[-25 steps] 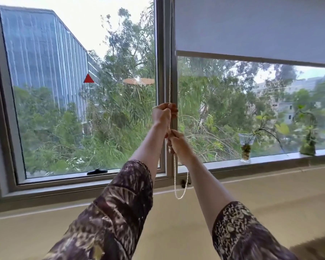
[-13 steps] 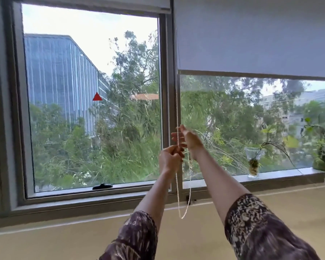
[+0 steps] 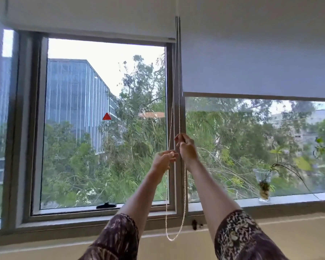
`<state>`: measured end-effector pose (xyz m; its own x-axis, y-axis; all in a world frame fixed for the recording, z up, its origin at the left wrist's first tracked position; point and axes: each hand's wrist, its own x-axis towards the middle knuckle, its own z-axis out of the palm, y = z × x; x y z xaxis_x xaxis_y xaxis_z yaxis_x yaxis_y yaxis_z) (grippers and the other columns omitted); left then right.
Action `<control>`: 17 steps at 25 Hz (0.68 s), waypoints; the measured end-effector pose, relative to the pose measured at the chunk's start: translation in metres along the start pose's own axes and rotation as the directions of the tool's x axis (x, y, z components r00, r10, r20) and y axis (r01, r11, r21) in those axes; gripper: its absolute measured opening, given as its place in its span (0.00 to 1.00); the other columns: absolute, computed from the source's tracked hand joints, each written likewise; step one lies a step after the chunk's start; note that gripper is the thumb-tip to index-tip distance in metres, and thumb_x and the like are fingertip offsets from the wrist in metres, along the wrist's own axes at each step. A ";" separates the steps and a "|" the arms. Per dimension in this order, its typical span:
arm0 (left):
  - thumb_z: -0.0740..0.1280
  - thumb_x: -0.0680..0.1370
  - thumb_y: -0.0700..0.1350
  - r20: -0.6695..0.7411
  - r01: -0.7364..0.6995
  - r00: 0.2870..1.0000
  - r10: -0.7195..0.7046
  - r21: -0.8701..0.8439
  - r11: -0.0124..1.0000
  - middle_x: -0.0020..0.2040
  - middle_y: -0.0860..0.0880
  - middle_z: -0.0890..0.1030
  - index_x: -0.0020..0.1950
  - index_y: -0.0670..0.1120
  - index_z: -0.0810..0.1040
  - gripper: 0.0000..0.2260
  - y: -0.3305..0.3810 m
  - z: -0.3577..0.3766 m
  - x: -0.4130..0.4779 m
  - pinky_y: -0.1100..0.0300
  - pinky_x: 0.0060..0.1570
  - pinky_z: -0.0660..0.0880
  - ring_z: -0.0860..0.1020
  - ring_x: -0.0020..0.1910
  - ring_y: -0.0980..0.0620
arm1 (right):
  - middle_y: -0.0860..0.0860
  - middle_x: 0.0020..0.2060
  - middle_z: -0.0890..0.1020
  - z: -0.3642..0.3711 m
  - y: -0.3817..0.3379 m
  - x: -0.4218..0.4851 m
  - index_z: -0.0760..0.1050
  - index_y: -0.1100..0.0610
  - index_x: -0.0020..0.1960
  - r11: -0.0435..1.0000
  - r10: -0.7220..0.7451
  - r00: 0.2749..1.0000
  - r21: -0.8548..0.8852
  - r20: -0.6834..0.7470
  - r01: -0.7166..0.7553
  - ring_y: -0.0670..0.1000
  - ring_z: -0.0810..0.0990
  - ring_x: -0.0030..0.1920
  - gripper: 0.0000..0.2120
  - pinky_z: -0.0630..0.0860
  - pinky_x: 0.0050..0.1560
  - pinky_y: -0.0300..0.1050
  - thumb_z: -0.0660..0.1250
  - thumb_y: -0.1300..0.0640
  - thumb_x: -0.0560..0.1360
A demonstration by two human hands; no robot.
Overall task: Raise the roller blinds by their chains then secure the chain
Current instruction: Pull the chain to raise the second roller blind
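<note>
Blinds first, left to right: left roller blind rolled nearly to the top of its window, glass below bare. Left hand raised beside the centre frame post, fingers loosely curled round the left strand of the bead chain, grip not tight. Chain hanging in a long loop, bottom just above the wall below the sill. Right hand higher, pinched shut on the right strand. Right roller blind halfway down its pane. Glass vase standing on the sill, far right.
</note>
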<state>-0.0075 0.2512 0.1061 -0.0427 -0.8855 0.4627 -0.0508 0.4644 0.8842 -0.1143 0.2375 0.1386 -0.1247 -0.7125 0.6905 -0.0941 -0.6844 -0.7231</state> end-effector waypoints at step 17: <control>0.63 0.74 0.30 -0.299 -0.069 0.953 0.051 -0.050 0.996 0.37 0.47 0.83 0.53 0.42 0.83 0.14 0.032 0.051 0.052 0.54 0.36 0.78 0.76 0.29 0.55 | 0.53 0.32 0.77 -0.038 0.066 -0.073 0.76 0.54 0.49 0.957 0.213 0.947 -0.245 0.239 -0.154 0.46 0.71 0.28 0.10 0.68 0.31 0.42 0.56 0.57 0.81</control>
<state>-0.0627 0.2209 0.1550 0.2547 -0.8245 0.5052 0.0022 0.5230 0.8524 -0.1491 0.2506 0.0400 0.0978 -0.8581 0.5041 -0.3130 -0.5074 -0.8029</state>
